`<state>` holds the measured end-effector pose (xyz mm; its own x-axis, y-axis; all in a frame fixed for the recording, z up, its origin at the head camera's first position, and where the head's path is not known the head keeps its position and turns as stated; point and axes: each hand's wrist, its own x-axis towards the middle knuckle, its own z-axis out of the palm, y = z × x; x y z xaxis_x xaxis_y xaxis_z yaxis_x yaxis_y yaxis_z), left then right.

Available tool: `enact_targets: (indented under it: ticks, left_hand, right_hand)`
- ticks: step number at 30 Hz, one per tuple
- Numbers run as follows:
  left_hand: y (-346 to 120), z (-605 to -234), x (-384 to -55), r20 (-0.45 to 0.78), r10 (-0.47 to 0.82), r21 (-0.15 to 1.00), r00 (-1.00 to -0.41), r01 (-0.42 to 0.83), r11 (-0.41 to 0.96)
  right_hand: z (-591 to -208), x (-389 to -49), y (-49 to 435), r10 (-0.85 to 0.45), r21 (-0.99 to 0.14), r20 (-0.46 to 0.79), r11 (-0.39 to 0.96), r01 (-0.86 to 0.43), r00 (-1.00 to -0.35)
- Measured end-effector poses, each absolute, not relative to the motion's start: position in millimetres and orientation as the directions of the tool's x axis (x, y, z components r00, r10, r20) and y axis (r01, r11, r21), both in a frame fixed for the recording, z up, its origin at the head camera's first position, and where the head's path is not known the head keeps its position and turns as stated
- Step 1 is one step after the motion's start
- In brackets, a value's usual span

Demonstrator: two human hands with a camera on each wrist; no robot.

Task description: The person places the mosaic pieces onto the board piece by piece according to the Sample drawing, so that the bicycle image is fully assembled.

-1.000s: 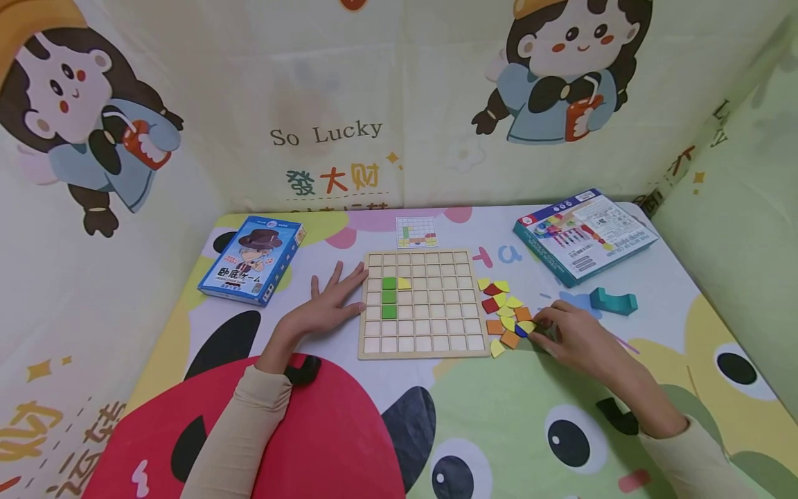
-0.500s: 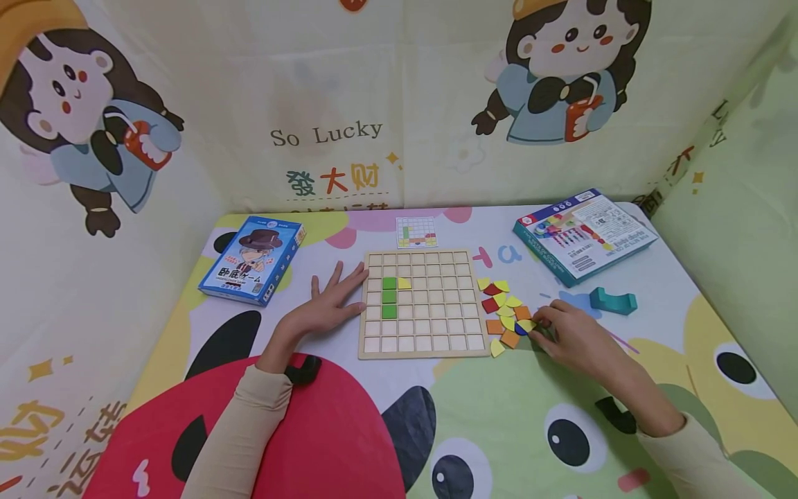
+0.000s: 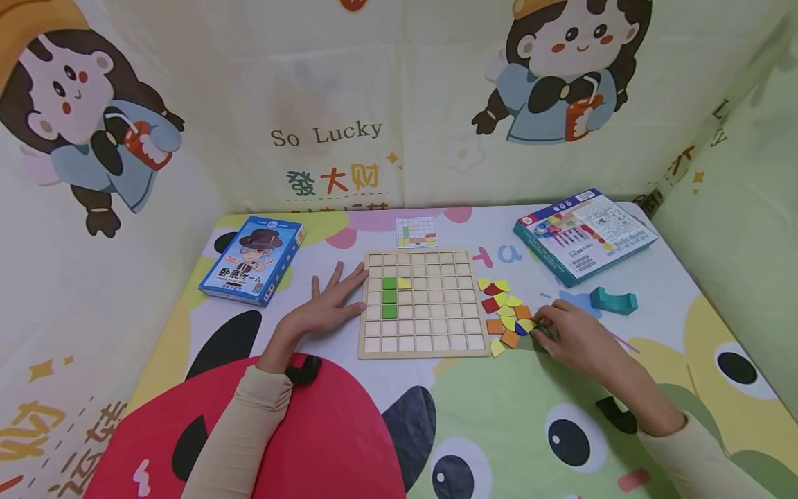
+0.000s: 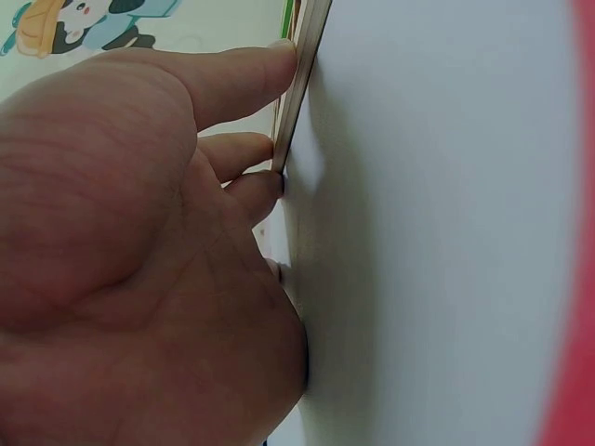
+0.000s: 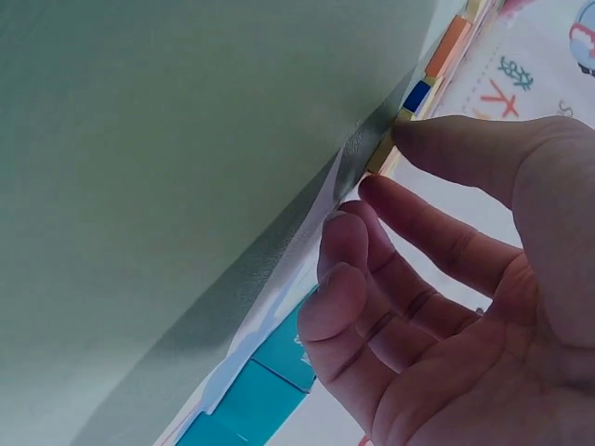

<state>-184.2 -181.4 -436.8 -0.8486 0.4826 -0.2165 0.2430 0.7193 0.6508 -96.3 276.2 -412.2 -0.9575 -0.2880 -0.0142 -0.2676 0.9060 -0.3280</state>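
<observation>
A play corner, it seems: cartoon-printed cloth [image 3: 436,76] on 3 sides, cartoon-covered table [image 3: 337,416], grid board [image 3: 431,312], game box [image 3: 251,260].

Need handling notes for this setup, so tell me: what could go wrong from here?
The yellow tile by the right hand sits crowded with the blue tile, so lifting one might drag the other.
The left hand touches the edge of the grid board; a nudge could slide it.

3 pale printed walls [image 3: 249,62] border the patterned table [image 3: 349,436].
</observation>
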Motion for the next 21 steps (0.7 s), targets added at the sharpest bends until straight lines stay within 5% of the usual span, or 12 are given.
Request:
enact_targets:
  ticks: [21]
  left_hand:
    - [-180.5,-436.6,-184.3,-0.226,0.483,0.634,-0.846,0.248,0.732]
  right_hand:
    - [-411.1,-98.2,274.7,-0.263,-0.324,-0.038,0.916,-0.237,-0.964]
